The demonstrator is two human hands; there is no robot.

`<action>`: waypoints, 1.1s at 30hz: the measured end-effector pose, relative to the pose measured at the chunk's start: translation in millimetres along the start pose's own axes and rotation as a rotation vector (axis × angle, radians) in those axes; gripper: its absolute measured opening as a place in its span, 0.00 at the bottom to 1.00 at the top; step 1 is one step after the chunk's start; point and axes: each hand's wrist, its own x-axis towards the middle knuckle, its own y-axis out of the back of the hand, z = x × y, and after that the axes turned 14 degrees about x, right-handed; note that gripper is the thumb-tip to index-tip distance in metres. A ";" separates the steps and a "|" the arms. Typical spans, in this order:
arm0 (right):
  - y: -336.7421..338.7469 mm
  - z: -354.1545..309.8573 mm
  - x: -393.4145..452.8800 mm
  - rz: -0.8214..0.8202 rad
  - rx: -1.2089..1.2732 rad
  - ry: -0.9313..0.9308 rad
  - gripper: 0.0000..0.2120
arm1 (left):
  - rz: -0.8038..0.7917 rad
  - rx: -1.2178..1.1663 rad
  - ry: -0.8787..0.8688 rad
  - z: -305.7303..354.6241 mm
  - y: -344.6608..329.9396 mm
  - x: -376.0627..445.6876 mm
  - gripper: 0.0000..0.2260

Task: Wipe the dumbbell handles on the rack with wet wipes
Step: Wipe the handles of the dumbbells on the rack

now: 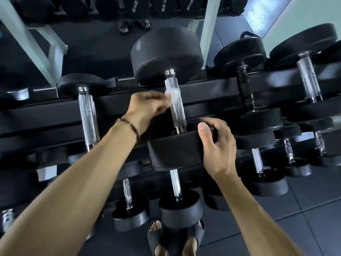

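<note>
On the rack (212, 85), top tier: left hand (147, 106) pinches wet wipe (172, 94) against knurled dumbbell handle (176, 106). Right hand (215, 143), at 4 o'clock from wipe, grips near dumbbell head (175, 154), fingers curled.

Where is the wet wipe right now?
Head view, centre: the wet wipe is pinched in the left hand against the upper part of the middle dumbbell's handle.
</note>
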 end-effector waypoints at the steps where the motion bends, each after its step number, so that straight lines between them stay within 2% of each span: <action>1: 0.0 0.3 0.0 -0.002 0.001 0.004 0.24 | -0.048 0.124 -0.003 -10.0 0.3 -12.0 0.07; 3: 0.2 0.5 0.3 -0.006 0.001 0.012 0.25 | -0.044 0.261 -0.035 -19.7 -3.4 -24.3 0.07; 5: 0.2 0.3 0.3 -0.009 0.002 0.009 0.24 | 0.064 0.217 -0.081 -13.4 -6.8 -20.2 0.08; 7: 0.0 0.7 1.0 -0.016 -0.003 0.003 0.24 | 0.073 0.183 -0.107 -5.4 -5.6 -13.2 0.09; 12: 1.3 1.3 -0.1 -0.016 0.006 -0.003 0.24 | -0.233 0.611 -0.111 -25.0 8.5 -23.9 0.09; 14: 0.9 0.6 -0.2 -0.018 0.011 -0.008 0.24 | -0.180 0.530 -0.126 -24.1 9.7 -21.6 0.08; 17: 0.5 0.8 0.4 -0.015 0.012 -0.008 0.23 | -0.007 0.194 -0.072 -13.2 4.9 -12.5 0.06; 19: 0.4 1.8 0.4 -0.015 0.010 -0.005 0.23 | -0.003 0.088 -0.026 -15.0 1.1 -14.6 0.06; 22: 0.6 1.3 0.0 -0.010 0.020 -0.004 0.23 | -0.018 0.062 0.045 -24.9 -2.8 -24.1 0.04; 24: -0.2 0.4 0.2 -0.006 0.024 -0.009 0.22 | 0.054 0.092 0.061 -21.2 -3.3 -23.6 0.05; 27: 0.0 0.0 0.8 -0.005 0.015 -0.013 0.22 | 0.141 0.065 0.036 -11.0 -6.8 -22.6 0.12; 29: 0.2 -0.2 0.4 -0.003 0.007 0.001 0.23 | 0.172 0.077 0.020 -10.5 -8.7 -24.0 0.10; 32: -0.2 -0.3 0.6 -0.007 -0.009 0.009 0.23 | 0.105 0.008 0.046 -11.2 -6.3 -26.6 0.05; 33: -0.1 -0.1 0.7 -0.006 -0.007 0.007 0.23 | 0.065 0.011 0.042 -11.0 -4.2 -26.3 0.07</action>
